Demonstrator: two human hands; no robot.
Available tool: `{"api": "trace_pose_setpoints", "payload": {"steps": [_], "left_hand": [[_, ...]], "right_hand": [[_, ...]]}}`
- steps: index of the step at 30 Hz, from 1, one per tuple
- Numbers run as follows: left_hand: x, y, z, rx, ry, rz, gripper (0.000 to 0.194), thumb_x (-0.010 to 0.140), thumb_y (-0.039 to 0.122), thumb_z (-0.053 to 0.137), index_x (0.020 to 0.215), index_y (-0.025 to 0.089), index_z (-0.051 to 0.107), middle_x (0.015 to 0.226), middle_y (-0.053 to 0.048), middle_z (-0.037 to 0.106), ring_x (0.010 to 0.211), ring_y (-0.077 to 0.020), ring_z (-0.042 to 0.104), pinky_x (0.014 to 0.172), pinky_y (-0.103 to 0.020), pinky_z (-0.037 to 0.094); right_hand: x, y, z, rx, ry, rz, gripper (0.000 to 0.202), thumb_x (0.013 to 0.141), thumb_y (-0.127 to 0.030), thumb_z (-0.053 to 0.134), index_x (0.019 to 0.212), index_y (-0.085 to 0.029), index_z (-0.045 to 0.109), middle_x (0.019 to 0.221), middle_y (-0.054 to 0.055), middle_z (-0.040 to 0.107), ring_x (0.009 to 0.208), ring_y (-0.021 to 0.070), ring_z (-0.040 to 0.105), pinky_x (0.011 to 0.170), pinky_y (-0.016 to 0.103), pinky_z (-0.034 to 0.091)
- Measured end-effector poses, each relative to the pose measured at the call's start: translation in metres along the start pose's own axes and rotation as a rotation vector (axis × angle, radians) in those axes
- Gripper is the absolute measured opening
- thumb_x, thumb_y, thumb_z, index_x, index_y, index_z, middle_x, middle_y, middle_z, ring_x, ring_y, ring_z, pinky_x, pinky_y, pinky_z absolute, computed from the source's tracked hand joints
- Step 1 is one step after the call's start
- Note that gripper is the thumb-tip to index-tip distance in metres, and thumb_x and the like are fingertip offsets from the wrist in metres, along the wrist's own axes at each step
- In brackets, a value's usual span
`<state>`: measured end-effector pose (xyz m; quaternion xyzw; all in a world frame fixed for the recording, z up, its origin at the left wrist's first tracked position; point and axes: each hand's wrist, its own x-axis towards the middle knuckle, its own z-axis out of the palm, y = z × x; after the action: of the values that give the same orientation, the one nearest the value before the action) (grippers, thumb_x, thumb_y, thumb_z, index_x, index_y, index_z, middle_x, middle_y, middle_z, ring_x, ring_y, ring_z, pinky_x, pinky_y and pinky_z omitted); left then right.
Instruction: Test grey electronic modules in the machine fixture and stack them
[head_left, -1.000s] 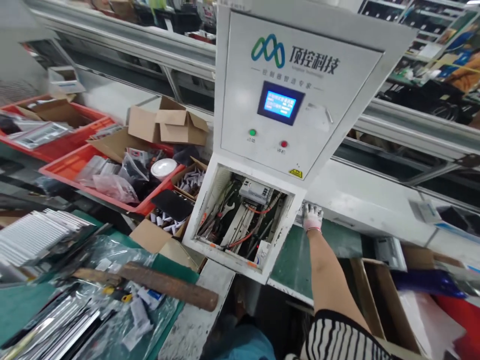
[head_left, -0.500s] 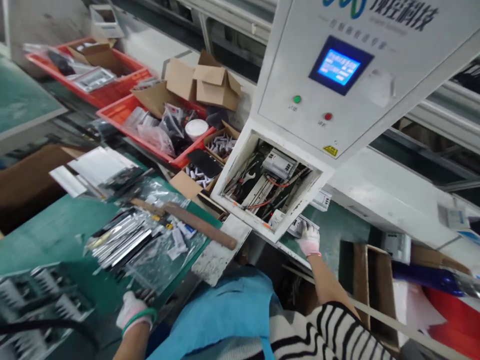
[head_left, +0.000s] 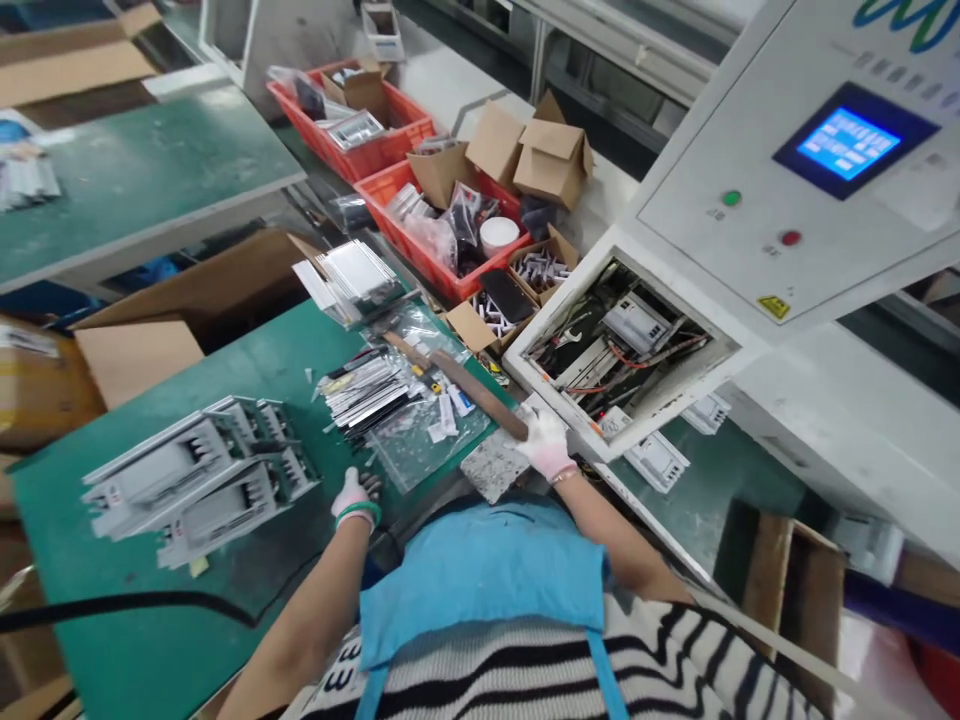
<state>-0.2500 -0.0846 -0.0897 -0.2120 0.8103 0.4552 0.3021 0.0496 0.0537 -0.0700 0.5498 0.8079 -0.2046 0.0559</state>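
My left hand point(head_left: 355, 496), in a white glove with a green band at the wrist, hovers at the near edge of the green table with loosely spread fingers and nothing in them. My right hand point(head_left: 547, 442), gloved too, is at the near end of a brown bar point(head_left: 480, 396), over a worn metal plate point(head_left: 495, 465). Its fingers look apart; whether they touch the bar is unclear. Beside the bar lie a heap of thin metal strips point(head_left: 367, 398) and a clear plastic bag point(head_left: 420, 455). Grey slotted metal housings point(head_left: 217, 505) are stacked left of my left hand.
A white machine cabinet point(head_left: 712, 240) with a lit screen stands at right, a grey housing point(head_left: 637, 322) inside its opening. Another housing point(head_left: 658, 460) lies beside it. Red crates point(head_left: 420, 250) of parts stand behind the table. A black cable point(head_left: 150, 602) crosses the left foreground.
My right hand has left the housing beside the machine and moved left to the bar's end. The view has swung left, showing more of the green table and stacked housings.
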Motion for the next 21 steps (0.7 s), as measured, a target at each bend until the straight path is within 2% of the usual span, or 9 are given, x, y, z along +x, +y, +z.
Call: {"api": "trace_pose_setpoints", "payload": {"steps": [3,5,9,13,15,17,19,21], "left_hand": [[0.007,-0.002,-0.004,-0.023,-0.006,-0.045,0.029,0.093,0.028,0.049,0.068,0.014,0.052,0.059,-0.002,0.057,0.045,-0.0109,0.051,0.042,-0.022,0.032],[0.011,-0.003,-0.005,-0.032,-0.016,-0.053,0.028,0.092,0.029,0.051,0.068,0.014,0.053,0.059,-0.002,0.057,0.045,-0.0110,0.051,0.043,-0.022,0.033],[0.015,-0.005,-0.004,-0.020,-0.044,-0.054,0.027,0.092,0.027,0.049,0.069,0.014,0.053,0.059,-0.002,0.058,0.045,-0.0111,0.052,0.043,-0.022,0.034],[0.016,-0.004,-0.001,0.019,-0.048,-0.048,0.024,0.092,0.027,0.048,0.070,0.017,0.050,0.059,0.000,0.056,0.043,-0.0108,0.052,0.041,-0.021,0.035],[0.016,-0.003,0.002,0.035,-0.048,-0.052,0.023,0.091,0.026,0.048,0.070,0.017,0.050,0.058,0.000,0.055,0.042,-0.0113,0.051,0.040,-0.021,0.035],[0.016,-0.002,0.004,0.041,-0.047,-0.059,0.023,0.091,0.024,0.046,0.069,0.018,0.050,0.057,0.000,0.056,0.042,-0.0117,0.051,0.039,-0.022,0.034],[0.016,-0.001,0.005,0.039,-0.040,-0.064,0.024,0.091,0.022,0.044,0.068,0.018,0.049,0.057,0.000,0.056,0.042,-0.0118,0.052,0.038,-0.021,0.033],[0.014,-0.002,0.006,0.034,-0.032,-0.066,0.023,0.091,0.021,0.044,0.069,0.018,0.049,0.057,0.000,0.056,0.042,-0.0118,0.052,0.037,-0.021,0.032]], "right_hand": [[0.022,-0.021,0.005,-0.072,-0.109,0.006,0.064,0.085,-0.046,0.066,0.138,-0.013,0.053,0.119,0.017,0.062,0.110,0.0308,0.058,0.094,0.040,0.045],[0.020,-0.018,0.005,-0.053,-0.084,0.024,0.056,0.088,-0.044,0.061,0.133,-0.012,0.056,0.118,0.017,0.063,0.111,0.0294,0.058,0.096,0.038,0.045],[-0.016,0.006,0.005,0.113,0.092,0.128,0.052,0.089,-0.042,0.056,0.133,-0.016,0.055,0.124,0.014,0.062,0.114,0.0266,0.059,0.095,0.033,0.048],[-0.062,0.031,0.007,0.398,0.289,0.338,0.056,0.090,-0.042,0.047,0.138,-0.014,0.048,0.128,0.015,0.062,0.115,0.0265,0.062,0.095,0.035,0.051],[-0.072,0.044,0.003,0.609,0.360,0.465,0.059,0.090,-0.044,0.044,0.142,-0.015,0.043,0.118,0.012,0.066,0.099,0.0245,0.068,0.084,0.036,0.056],[-0.069,0.056,-0.008,0.862,0.408,0.576,0.065,0.087,-0.046,0.049,0.144,-0.019,0.037,0.106,0.007,0.068,0.071,0.0192,0.067,0.065,0.034,0.058],[-0.053,0.070,-0.026,1.117,0.459,0.623,0.071,0.079,-0.046,0.060,0.143,-0.023,0.036,0.095,0.001,0.068,0.052,0.0135,0.059,0.051,0.030,0.055],[-0.029,0.085,-0.048,1.351,0.522,0.589,0.068,0.074,-0.043,0.068,0.134,-0.025,0.042,0.083,-0.004,0.065,0.050,0.0119,0.057,0.048,0.028,0.054]]}}
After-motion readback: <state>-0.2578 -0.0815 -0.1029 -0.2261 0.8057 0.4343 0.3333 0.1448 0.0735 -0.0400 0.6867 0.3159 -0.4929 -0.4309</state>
